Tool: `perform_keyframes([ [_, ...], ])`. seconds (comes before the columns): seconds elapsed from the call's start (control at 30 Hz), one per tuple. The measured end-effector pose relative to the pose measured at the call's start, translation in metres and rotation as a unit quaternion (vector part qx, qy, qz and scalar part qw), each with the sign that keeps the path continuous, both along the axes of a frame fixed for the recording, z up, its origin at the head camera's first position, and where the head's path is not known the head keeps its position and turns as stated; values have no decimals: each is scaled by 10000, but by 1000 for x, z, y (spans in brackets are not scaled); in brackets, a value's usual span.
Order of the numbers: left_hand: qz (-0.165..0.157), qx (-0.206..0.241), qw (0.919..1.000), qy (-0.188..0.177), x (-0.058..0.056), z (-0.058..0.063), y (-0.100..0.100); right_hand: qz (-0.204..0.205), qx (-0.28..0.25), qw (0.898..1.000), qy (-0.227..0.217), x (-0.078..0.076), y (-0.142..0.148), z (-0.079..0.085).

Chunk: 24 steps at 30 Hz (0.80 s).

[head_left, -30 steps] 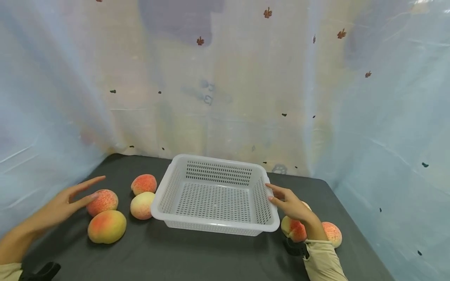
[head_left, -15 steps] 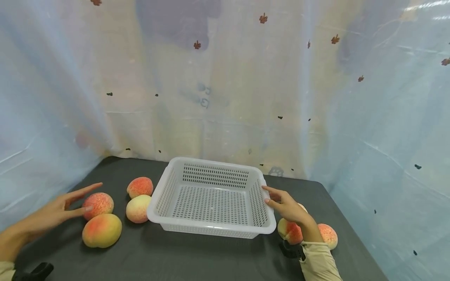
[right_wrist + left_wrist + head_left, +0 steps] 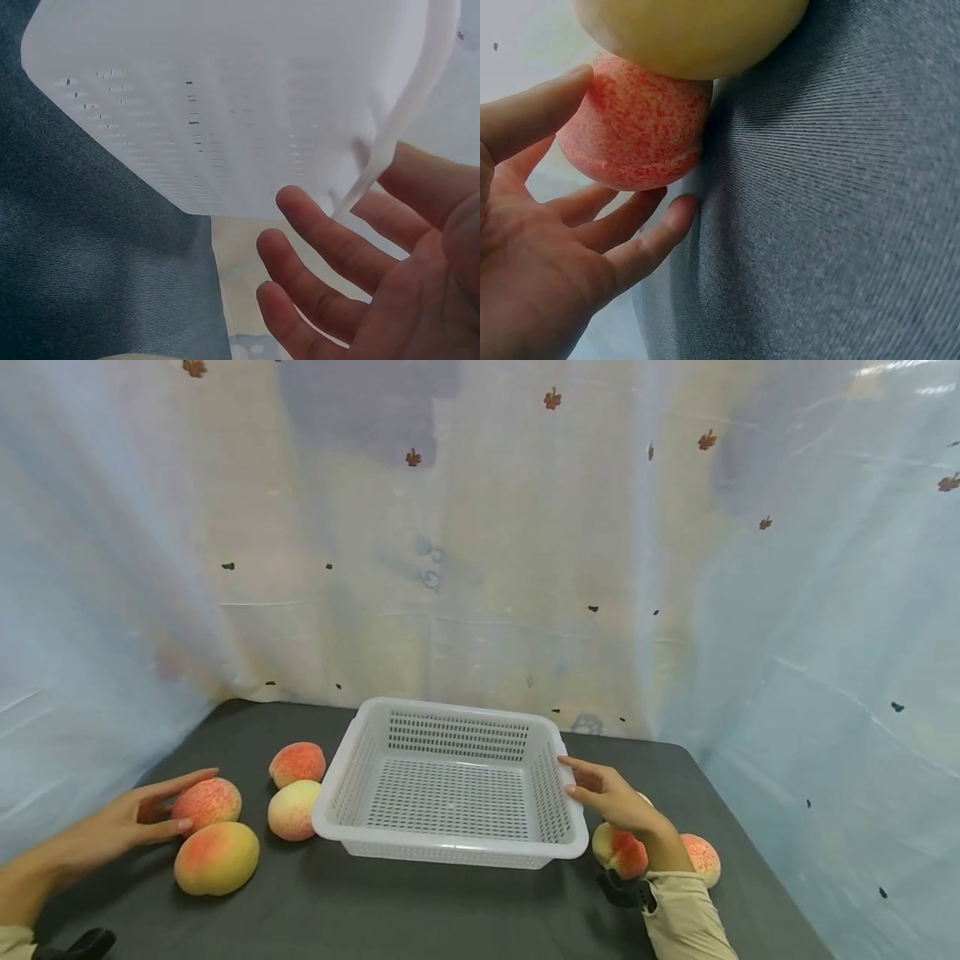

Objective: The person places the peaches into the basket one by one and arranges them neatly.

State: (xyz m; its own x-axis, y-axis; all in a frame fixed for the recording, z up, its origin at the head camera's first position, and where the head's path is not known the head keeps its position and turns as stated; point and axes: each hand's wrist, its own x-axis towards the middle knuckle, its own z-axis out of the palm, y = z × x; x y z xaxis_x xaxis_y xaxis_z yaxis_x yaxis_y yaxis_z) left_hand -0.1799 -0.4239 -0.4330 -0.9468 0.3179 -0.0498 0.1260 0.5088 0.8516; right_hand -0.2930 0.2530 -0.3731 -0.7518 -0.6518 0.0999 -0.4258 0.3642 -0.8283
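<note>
In the head view, my left hand (image 3: pixel 112 835) reaches around a red speckled peach (image 3: pixel 210 803), thumb at its near side and index finger along its far side. The left wrist view shows the thumb against this peach (image 3: pixel 641 124), with the other fingers partly curled below it. Right in front of it sits a yellow mango-like fruit (image 3: pixel 217 858). My right hand (image 3: pixel 611 797) holds the right rim of a white perforated plastic basket (image 3: pixel 450 847), which has nothing inside. In the right wrist view, thumb and index finger pinch the basket's rim (image 3: pixel 409 105) while the other fingers stay loosely extended.
Two more peaches, a red one (image 3: pixel 297 763) and a pale one (image 3: pixel 292 810), lie just left of the basket. Beyond its right side, a yellow-red peach (image 3: pixel 621 850) and an orange one (image 3: pixel 701 858) are partly behind the right arm. A plastic curtain (image 3: pixel 480 568) hangs behind the dark table (image 3: pixel 420 910).
My left fingers have come down and closed in around the red peach. The right hand stays at the basket rim. The whole head view has shifted slightly.
</note>
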Motion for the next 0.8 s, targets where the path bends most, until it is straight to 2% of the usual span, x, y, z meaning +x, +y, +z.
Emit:
perform_keyframes([
  [0.17, -58, 350, 9993, -116, -2, -1, 4, -33, -50, 10000, -68, -1, 5, -1],
  [0.6, 240, 219, 9995, 12, -7, -9, 1, -108, -226, 9991, -334, -3, 4, -4],
  [0.8, 347, 106, 9990, 246, -3, -10, 3, -112, -204, 9992, -312, -4, 3, -4],
])
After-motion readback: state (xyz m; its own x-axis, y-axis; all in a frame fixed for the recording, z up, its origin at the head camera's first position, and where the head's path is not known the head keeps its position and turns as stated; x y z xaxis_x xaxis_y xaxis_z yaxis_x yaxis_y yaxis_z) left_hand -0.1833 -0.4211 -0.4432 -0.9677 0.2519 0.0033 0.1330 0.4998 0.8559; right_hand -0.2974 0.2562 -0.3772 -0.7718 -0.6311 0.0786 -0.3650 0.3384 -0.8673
